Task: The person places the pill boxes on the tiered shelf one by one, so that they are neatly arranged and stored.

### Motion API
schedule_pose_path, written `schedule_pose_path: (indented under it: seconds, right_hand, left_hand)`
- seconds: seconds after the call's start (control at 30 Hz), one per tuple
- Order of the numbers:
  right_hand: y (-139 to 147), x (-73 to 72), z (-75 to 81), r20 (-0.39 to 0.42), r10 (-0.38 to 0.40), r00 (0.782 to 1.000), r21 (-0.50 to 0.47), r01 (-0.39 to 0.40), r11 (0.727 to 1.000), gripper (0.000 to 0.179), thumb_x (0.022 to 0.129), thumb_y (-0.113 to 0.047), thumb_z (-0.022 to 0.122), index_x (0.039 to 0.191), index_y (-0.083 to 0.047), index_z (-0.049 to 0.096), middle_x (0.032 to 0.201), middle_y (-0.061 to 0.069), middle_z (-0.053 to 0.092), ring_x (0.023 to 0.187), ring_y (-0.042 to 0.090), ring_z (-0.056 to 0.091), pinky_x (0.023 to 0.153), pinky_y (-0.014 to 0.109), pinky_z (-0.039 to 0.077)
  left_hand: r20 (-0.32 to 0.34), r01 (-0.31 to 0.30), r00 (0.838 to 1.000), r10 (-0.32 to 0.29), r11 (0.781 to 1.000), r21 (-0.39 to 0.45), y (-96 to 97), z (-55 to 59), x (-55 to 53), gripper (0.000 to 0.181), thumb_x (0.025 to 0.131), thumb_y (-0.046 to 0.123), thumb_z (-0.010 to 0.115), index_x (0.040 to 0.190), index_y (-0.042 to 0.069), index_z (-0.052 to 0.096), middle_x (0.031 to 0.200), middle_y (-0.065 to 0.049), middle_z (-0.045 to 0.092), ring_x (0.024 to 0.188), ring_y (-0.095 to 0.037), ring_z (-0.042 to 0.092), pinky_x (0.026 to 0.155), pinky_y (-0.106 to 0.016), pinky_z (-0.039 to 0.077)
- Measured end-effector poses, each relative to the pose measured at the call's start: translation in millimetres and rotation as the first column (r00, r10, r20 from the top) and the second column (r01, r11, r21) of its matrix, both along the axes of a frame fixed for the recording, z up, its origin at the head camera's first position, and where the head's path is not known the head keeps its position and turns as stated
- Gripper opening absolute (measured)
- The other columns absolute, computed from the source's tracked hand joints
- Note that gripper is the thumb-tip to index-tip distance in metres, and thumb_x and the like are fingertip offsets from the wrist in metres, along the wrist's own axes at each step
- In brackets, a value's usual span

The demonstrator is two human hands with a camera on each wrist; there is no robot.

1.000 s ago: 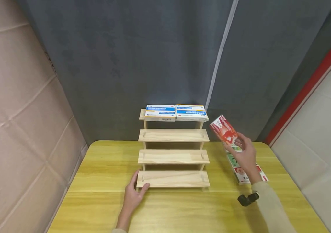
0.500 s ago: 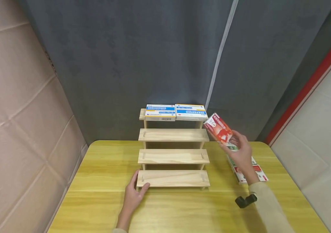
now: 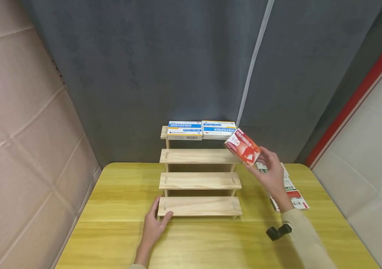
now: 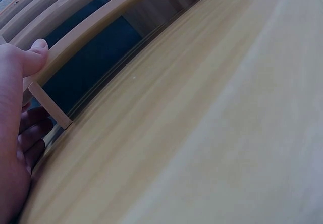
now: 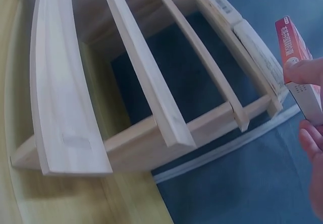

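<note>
A red and white medicine box (image 3: 243, 146) is pinched by my right hand (image 3: 271, 173), tilted in the air beside the right end of the wooden stepped rack's (image 3: 200, 181) second step from the top. In the right wrist view, thumb and fingers grip the medicine box (image 5: 303, 77) from opposite sides. My left hand (image 3: 153, 224) grips the left end of the lowest step. In the left wrist view the thumb (image 4: 38, 52) lies on that step and the fingers curl beside its leg (image 4: 50, 105). Two blue and white boxes (image 3: 185, 130) lie side by side on the top step.
Right of the rack, several more boxes (image 3: 296, 200) lie on the yellow wooden table (image 3: 117, 209), partly hidden by my right arm. A grey curtain (image 3: 144, 74) hangs behind. Pale padded walls stand left and right.
My right hand has carried the red box leftward, from right of the rack to its right end, uncovering more of the boxes on the table. The left hand has stayed put.
</note>
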State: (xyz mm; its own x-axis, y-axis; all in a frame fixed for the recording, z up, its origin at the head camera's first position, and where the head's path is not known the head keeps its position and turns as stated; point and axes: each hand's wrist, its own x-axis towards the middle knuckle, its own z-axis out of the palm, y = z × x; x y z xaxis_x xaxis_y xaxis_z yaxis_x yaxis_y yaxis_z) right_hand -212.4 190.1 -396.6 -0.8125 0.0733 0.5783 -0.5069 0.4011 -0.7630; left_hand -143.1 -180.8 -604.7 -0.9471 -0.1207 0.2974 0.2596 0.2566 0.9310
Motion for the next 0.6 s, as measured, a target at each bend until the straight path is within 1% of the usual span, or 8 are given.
schedule_pose_path:
  seconds: [0.2, 0.33, 0.43, 0.53, 0.6]
  right_hand:
    - [-10, -0.6, 2.6, 0.017, 0.046, 0.999, -0.012, -0.046, 0.999, 0.071, 0.074, 0.013, 0.081, 0.138, 0.015, 0.05, 0.124, 0.029, 0.054, 0.102, -0.001, 0.061, 0.096, 0.008, 0.051]
    - [-12, -11.2, -9.0, 0.019, 0.083, 0.996, 0.013, -0.084, 0.996, 0.073, 0.074, 0.011, 0.083, 0.14, 0.009, 0.051, 0.127, 0.025, 0.055, 0.105, -0.004, 0.06, 0.097, 0.008, 0.051]
    - [-15, -18.8, -17.1, 0.03, 0.108, 0.994, 0.037, -0.109, 0.993, 0.075, 0.075, 0.005, 0.086, 0.142, 0.002, 0.052, 0.129, 0.019, 0.056, 0.106, -0.005, 0.059, 0.099, 0.008, 0.05]
    - [-21, -19.2, -15.0, 0.043, 0.132, 0.99, 0.027, -0.133, 0.991, 0.076, 0.074, 0.002, 0.088, 0.142, 0.0, 0.054, 0.13, 0.017, 0.057, 0.107, 0.001, 0.061, 0.1, 0.013, 0.052]
    - [-24, -19.4, -13.6, 0.042, 0.136, 0.99, 0.026, -0.137, 0.99, 0.077, 0.073, 0.002, 0.089, 0.142, -0.001, 0.054, 0.13, 0.016, 0.056, 0.107, 0.005, 0.062, 0.101, 0.016, 0.054]
  left_hand:
    - [0.001, -0.001, 1.0, 0.001, 1.0, 0.002, 0.0, 1.4, 0.3, 0.079, 0.09, 0.015, 0.078, 0.153, -0.005, 0.035, 0.151, -0.025, 0.049, 0.141, -0.04, 0.047, 0.112, -0.007, 0.028]
    - [0.008, -0.006, 1.0, 0.006, 1.0, -0.008, 0.4, 3.7, 0.5, 0.079, 0.09, 0.017, 0.078, 0.154, -0.003, 0.036, 0.151, -0.023, 0.049, 0.141, -0.038, 0.047, 0.114, -0.01, 0.029]
    - [0.023, -0.018, 1.0, 0.019, 0.999, -0.036, 0.4, 3.7, 0.6, 0.079, 0.091, 0.02, 0.078, 0.154, -0.003, 0.036, 0.151, -0.021, 0.05, 0.141, -0.037, 0.048, 0.118, -0.023, 0.032]
    - [0.033, -0.028, 0.999, 0.03, 0.998, -0.059, 0.3, 2.9, 1.1, 0.079, 0.091, 0.021, 0.077, 0.154, -0.002, 0.036, 0.15, -0.02, 0.051, 0.14, -0.036, 0.049, 0.12, -0.04, 0.033]
    - [0.033, -0.033, 0.999, 0.035, 0.997, -0.065, 0.3, 2.9, 1.5, 0.079, 0.091, 0.021, 0.078, 0.154, -0.001, 0.037, 0.15, -0.02, 0.052, 0.139, -0.036, 0.05, 0.12, -0.044, 0.033]
